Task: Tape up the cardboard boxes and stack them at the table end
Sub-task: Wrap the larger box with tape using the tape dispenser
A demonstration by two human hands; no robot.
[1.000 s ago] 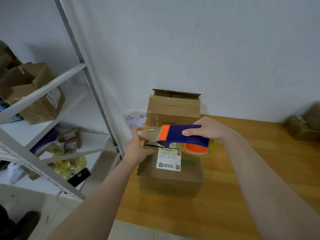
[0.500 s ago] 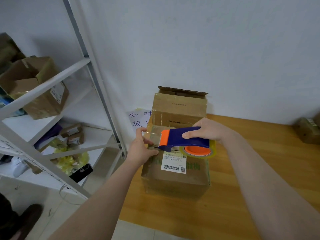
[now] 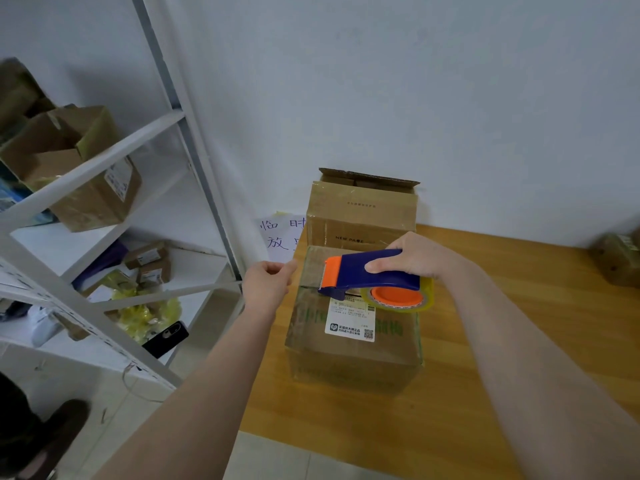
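A cardboard box [image 3: 353,355] with a white label on top sits at the left end of the wooden table [image 3: 519,358]. My right hand [image 3: 415,254] grips a blue and orange tape dispenser [image 3: 367,275] over the box's top, its orange blade end pointing left. My left hand [image 3: 266,282] is beside the box's top left edge and pinches the clear tape end pulled out from the dispenser. Behind this box, against the wall, stands a taller cardboard box [image 3: 360,213] with one flap raised.
A white metal shelf rack [image 3: 104,168] at the left holds cardboard boxes, small parcels, yellow bags and a black phone [image 3: 166,337]. A handwritten paper [image 3: 280,233] hangs on the wall. Another small parcel [image 3: 620,258] lies at the table's far right. Tiled floor lies below.
My left hand has drawn leftward off the box top to beyond its left edge, stretching the tape out. The dispenser has stayed over the box. The camera view shifted slightly.
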